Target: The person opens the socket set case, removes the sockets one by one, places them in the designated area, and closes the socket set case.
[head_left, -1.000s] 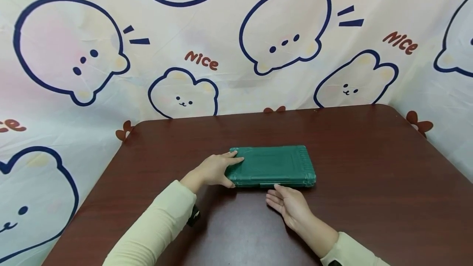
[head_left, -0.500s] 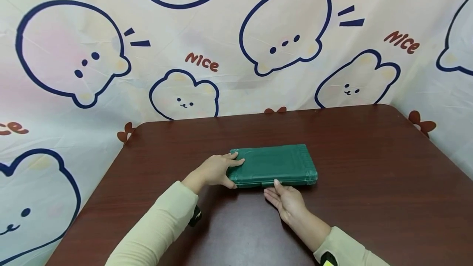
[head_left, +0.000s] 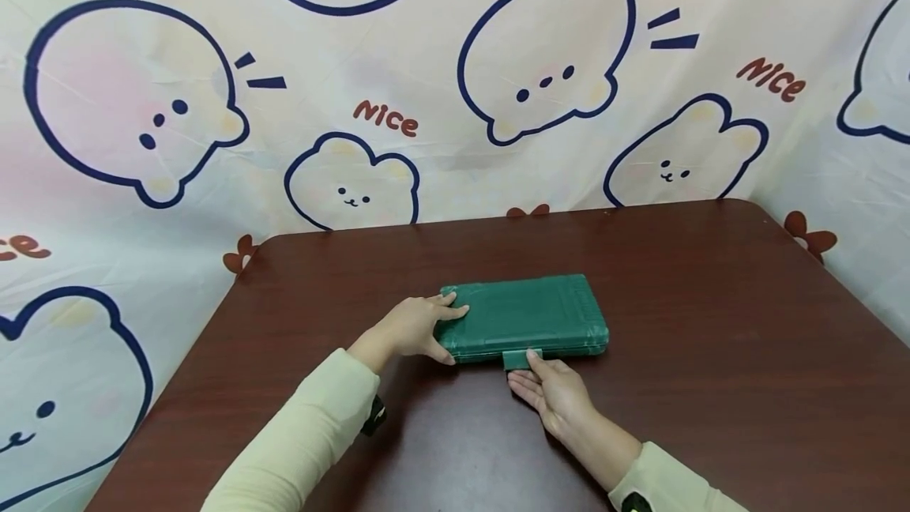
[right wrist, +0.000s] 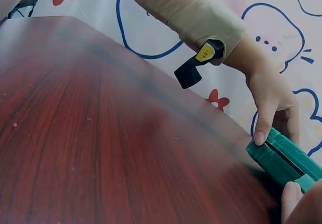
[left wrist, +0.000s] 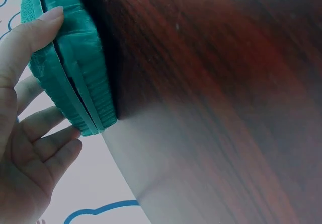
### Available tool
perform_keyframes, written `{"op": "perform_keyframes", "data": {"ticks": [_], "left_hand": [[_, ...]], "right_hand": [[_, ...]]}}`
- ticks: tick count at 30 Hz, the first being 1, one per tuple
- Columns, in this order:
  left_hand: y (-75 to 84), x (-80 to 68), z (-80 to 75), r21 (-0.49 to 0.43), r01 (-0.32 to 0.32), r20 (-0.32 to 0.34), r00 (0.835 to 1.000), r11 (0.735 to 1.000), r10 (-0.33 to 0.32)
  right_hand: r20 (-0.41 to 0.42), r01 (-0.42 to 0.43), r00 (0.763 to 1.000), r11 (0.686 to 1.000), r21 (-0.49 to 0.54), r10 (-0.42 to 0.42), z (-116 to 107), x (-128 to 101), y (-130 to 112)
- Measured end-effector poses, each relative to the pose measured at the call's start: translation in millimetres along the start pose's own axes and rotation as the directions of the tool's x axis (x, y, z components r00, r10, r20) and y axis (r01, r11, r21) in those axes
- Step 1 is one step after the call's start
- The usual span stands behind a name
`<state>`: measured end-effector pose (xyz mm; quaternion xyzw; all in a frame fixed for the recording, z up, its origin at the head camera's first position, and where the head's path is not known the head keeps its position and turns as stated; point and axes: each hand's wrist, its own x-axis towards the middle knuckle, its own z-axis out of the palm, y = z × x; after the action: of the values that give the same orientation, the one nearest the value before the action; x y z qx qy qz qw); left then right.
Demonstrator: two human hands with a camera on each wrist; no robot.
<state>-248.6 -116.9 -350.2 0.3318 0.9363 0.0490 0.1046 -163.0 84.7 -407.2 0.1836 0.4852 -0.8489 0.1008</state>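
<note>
A flat green plastic case [head_left: 529,310] lies on the brown table with its lid down. My left hand [head_left: 411,329] grips the case's left end, fingers spread over the top and side, thumb at the front corner. The left wrist view shows that thumb across the seam of the case [left wrist: 80,68]. At the front edge my right hand [head_left: 563,400] pinches a small green latch flap [head_left: 517,360], which sticks outward. Its thumb lies on the flap, with the other fingers below. In the right wrist view only part of the right hand [right wrist: 307,209] shows beside the latch.
The dark wood-grain table [head_left: 711,322] extends around the case on all sides. Behind it hangs a pale cloth [head_left: 441,172] printed with cartoon bears. A black strap mount [right wrist: 201,63] sits on the left wrist.
The latch flap at the front has swung outward and down under my right thumb. My right hand first moved up to the edge, then slightly down. The left hand holds its place.
</note>
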Motion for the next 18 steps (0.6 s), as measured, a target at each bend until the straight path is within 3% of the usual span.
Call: {"op": "perform_keyframes", "data": {"ticks": [6, 11, 15, 18], "left_hand": [[1.1, -2.9, 3.0, 0.007, -0.005, -0.022, 1.0, 1.0, 0.005], [1.7, -2.2, 4.3, 0.038, -0.014, -0.03, 0.999, 0.999, 0.015], [1.3, -1.3, 4.0, 0.078, -0.025, -0.04, 0.999, 0.997, 0.028], [0.2, -2.0, 3.0, 0.08, -0.039, -0.05, 0.998, 0.996, 0.044]], "right_hand": [[0.061, -0.051, 0.997, 0.999, -0.018, 0.052, -4, -4, -3], [0.133, -0.035, 0.989, 0.977, -0.209, 0.064, -15, -11, -13], [0.207, 0.054, 0.978, 0.916, -0.397, 0.032, -29, -16, -35], [0.278, 0.19, 0.96, 0.819, -0.541, -0.039, -41, -19, -52]]}}
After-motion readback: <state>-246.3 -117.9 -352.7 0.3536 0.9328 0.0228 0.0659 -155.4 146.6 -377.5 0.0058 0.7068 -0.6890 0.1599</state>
